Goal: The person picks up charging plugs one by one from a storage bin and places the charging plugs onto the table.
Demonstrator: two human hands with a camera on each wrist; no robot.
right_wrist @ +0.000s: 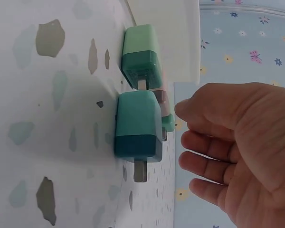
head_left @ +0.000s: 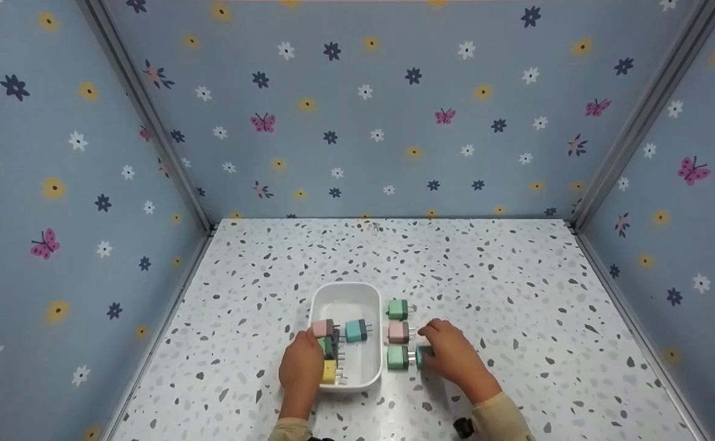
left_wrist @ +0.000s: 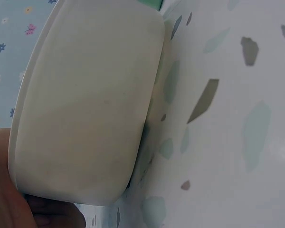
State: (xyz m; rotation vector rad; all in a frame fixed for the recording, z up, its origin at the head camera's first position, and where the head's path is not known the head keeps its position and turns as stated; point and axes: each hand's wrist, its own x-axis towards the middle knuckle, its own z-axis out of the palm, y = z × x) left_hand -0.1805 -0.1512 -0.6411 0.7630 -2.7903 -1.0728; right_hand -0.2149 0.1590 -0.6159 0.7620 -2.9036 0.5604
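Observation:
In the head view my left hand grips the left side of a white container, fingers at its rim; the left wrist view shows the container's outer wall. Inside lie a pink charger plug, a blue one, a yellow one and dark green ones partly hidden by my hand. My right hand hovers beside a teal-blue charger plug, its fingers loosely curled and holding nothing. That plug stands on the table, prongs pointing away from the container, right behind a green charger plug.
Right of the container, a column of charger plugs runs along its wall: green, pink and green. The speckled table meets flowered panels at back and sides. A small black object is by the right sleeve.

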